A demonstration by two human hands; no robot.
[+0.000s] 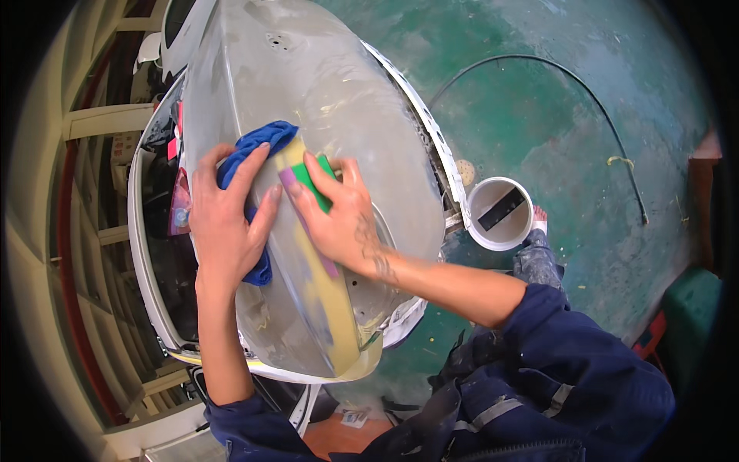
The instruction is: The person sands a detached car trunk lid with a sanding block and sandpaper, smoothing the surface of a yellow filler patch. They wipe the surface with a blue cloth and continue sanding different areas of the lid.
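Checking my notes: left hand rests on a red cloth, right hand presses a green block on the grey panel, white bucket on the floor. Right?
Not quite: the head view shows the cloth under the left hand is blue, not red. The right hand does press the green block on the grey panel, and the white bucket stands on the floor.

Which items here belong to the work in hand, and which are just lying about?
In use:
left hand on blue cloth
right hand on green sanding block
grey sanded car body panel

Lying about:
white round bucket
black hose
green floor
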